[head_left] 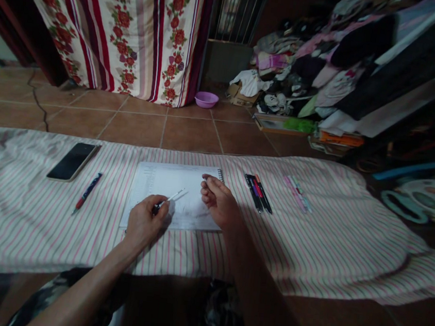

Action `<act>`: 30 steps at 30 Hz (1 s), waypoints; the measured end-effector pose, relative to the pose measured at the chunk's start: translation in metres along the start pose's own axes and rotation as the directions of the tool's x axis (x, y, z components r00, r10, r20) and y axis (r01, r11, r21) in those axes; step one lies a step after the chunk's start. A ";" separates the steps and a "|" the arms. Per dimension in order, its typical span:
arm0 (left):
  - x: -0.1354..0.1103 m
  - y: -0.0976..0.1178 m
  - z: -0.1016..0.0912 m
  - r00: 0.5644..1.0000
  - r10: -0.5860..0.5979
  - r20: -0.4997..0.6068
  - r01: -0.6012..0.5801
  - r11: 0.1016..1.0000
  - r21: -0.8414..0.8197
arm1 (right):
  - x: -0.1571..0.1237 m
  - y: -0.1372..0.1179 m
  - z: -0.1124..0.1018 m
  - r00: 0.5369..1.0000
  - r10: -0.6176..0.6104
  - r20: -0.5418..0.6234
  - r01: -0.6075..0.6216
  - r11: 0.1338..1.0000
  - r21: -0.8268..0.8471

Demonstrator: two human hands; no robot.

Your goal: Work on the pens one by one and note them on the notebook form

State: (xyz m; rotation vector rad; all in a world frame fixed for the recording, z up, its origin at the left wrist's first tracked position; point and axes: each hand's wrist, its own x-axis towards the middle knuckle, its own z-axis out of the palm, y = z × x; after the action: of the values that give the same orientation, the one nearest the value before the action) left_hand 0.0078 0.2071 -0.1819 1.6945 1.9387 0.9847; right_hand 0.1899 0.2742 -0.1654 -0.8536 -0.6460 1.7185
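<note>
My left hand (145,220) is closed around a pen with a dark body; a thin white rod like a pen refill (176,195) sticks out of it toward the upper right. My right hand (219,200) is closed in a pinch, raised over the right part of the page. Something small and dark shows at its fingertips, too small to name. Beneath both hands lies a spiral notebook (169,175), open at a white page with faint marks, its coil at the upper right.
Left of the notebook lie a dark-screened phone (72,161) and a blue-and-red pen (87,192). To its right are several dark pens (258,193) and some pastel pens (296,193). A striped cloth (334,237) covers the low surface. Beyond are a purple basin (206,99) and heaped clothes (309,64).
</note>
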 end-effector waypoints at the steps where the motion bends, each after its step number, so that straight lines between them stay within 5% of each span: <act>1: 0.000 0.000 -0.001 1.000 -0.005 0.003 0.005 1.000 0.000 | -0.001 -0.001 0.002 0.999 0.021 0.047 -0.022 0.999 0.023; 8: 0.001 0.003 -0.009 1.000 -0.022 0.009 0.022 0.999 -0.027 | -0.013 -0.005 0.016 0.943 0.049 0.329 -0.086 0.992 0.096; 15: 0.000 0.002 -0.010 0.999 -0.038 -0.003 0.038 0.999 -0.030 | -0.019 -0.001 0.024 0.884 0.030 0.466 -0.076 0.994 0.080; 30: -0.001 0.003 -0.011 0.999 -0.038 -0.016 0.038 0.999 -0.011 | -0.018 0.002 0.038 0.935 0.019 0.354 -0.037 0.998 0.044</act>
State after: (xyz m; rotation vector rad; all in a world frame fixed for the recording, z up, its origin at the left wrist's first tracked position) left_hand 0.0022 0.2035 -0.1722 1.6429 1.9649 0.9955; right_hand 0.1616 0.2556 -0.1400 -0.5217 -0.8282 1.9262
